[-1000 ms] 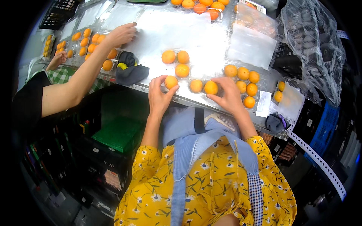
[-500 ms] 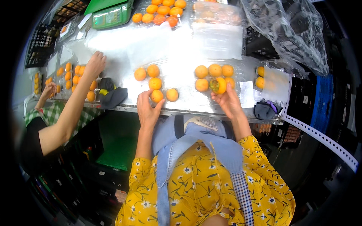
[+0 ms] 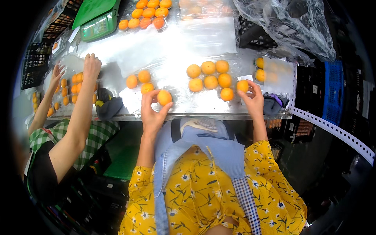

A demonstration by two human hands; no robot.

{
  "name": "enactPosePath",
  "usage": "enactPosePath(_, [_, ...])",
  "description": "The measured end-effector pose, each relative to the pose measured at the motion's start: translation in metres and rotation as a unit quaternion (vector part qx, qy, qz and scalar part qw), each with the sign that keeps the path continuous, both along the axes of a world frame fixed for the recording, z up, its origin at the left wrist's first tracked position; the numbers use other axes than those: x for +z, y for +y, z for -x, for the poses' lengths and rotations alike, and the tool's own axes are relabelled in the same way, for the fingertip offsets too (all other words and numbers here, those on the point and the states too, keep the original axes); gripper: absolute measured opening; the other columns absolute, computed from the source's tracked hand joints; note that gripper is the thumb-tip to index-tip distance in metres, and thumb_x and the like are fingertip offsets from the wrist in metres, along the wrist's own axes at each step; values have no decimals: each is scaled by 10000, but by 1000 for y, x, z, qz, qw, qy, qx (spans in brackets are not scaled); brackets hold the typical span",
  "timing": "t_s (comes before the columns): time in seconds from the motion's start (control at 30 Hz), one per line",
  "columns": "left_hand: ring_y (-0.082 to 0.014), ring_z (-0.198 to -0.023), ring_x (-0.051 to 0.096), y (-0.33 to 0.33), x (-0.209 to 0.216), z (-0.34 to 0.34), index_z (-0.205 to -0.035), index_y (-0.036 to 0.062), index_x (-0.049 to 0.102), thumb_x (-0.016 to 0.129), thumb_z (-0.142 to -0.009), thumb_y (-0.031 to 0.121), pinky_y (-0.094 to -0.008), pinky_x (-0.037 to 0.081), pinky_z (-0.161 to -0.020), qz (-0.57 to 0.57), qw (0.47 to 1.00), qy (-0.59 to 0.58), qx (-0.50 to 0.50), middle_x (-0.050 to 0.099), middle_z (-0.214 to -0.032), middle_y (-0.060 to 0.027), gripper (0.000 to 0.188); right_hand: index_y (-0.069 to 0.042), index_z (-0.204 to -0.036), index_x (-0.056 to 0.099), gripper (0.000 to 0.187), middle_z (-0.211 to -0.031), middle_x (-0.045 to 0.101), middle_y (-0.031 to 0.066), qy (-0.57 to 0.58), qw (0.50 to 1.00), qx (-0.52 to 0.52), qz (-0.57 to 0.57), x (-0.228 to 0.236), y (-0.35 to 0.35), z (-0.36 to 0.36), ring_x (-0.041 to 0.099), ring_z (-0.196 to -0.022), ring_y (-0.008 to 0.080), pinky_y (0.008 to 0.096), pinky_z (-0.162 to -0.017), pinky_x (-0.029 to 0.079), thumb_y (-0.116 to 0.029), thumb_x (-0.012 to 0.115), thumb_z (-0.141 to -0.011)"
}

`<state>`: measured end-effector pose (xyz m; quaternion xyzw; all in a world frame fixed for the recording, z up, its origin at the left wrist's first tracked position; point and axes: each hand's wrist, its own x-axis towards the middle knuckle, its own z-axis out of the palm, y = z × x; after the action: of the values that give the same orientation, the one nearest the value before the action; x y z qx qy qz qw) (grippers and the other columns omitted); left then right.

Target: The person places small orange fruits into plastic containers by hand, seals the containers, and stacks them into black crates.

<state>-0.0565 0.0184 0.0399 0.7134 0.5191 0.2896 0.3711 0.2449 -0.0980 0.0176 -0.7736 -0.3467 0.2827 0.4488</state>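
Observation:
Thumb and fingers of my left hand [image 3: 152,113] are closed on an orange persimmon [image 3: 165,97] near the table's front edge. Just beyond it lie three loose persimmons [image 3: 144,75]. My right hand [image 3: 252,101] pinches another persimmon [image 3: 242,85] by its side, right of a clear plastic tray. That tray holds two rows of persimmons [image 3: 208,67], smooth side up. One more persimmon [image 3: 226,94] lies at the tray's near right, between it and my right hand. Whether that one rests inside the tray, I cannot tell.
A green scale [image 3: 96,27] and a filled fruit tray [image 3: 149,13] stand at the back. Stacked clear trays [image 3: 207,33] lie beside them. At left, a co-worker's hands [image 3: 92,65] are over more fruit. Dark cloths [image 3: 109,107] and plastic film [image 3: 290,27] flank the work area.
My left hand has closed on a persimmon it was beside. The right hand has moved off the tray; its persimmon now shows no green calyx. Fewer persimmons lie at left; the view has shifted.

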Motion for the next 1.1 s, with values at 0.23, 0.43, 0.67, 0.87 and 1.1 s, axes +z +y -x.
enactPosePath(0.23, [-225, -817, 527, -12, 0, -24, -1003, 37, 524, 760, -608, 89, -305, 447, -727, 22, 997, -18, -72, 524, -943, -103, 463, -35, -1025, 584, 456, -925, 580, 109, -243, 968, 52, 39, 1, -12, -1, 580, -846, 237, 323, -718, 459, -256, 742, -658])
enactPosePath(0.43, [-178, -811, 535, -17, -5, -28, -1026, 20, 513, 761, -601, 53, -283, 451, -730, 10, 994, -14, -103, 519, -958, -86, 493, -43, -991, 600, 451, -902, 576, 104, -306, 949, 56, 39, -7, -18, -2, 562, -836, 273, 349, -738, 440, -289, 742, -641])
enactPosePath(0.67, [-186, -830, 549, -18, -6, -31, -1028, 22, 507, 749, -619, 38, -282, 470, -741, 38, 991, -22, -125, 499, -990, -96, 475, -50, -1007, 597, 488, -941, 566, 102, -323, 943, 63, 55, -19, -18, -2, 523, -905, 278, 363, -796, 401, -342, 729, -639])
enactPosePath(0.87, [-212, -811, 548, -18, -3, -35, -1020, 44, 521, 749, -624, 90, -299, 472, -699, 58, 988, -41, -137, 516, -948, -94, 458, -60, -1093, 559, 475, -998, 551, 113, -268, 959, 81, 50, -14, -20, -5, 506, -948, 281, 363, -825, 392, -266, 699, -687])
enactPosePath(1.1, [-208, -813, 539, -18, -2, -37, -1019, 55, 524, 750, -622, 99, -293, 470, -680, 44, 984, -25, -169, 515, -942, -81, 460, -93, -1136, 540, 463, -1055, 522, 110, -298, 936, 185, 17, -3, -19, -12, 480, -989, 281, 364, -844, 382, -141, 645, -688])
